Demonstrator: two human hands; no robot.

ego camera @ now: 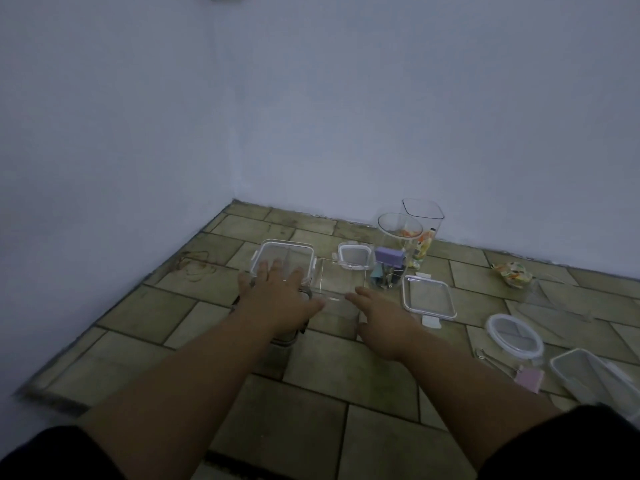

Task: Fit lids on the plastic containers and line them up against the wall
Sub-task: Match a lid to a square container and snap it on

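Clear plastic, the open rectangular container sits on the tiled floor between my hands, lidless and short of the far wall. My left hand lies flat, fingers spread, on the clip-lid container just left of it, pressing rather than gripping. My right hand rests open at the open container's near right corner, holding nothing. Beyond it stand a small lidded box and two tall open jars near the wall. Loose lids remain to the right: a rectangular lid and a round lid; another container lies nearer still. I judge the task early: most lids unfitted, no row formed.
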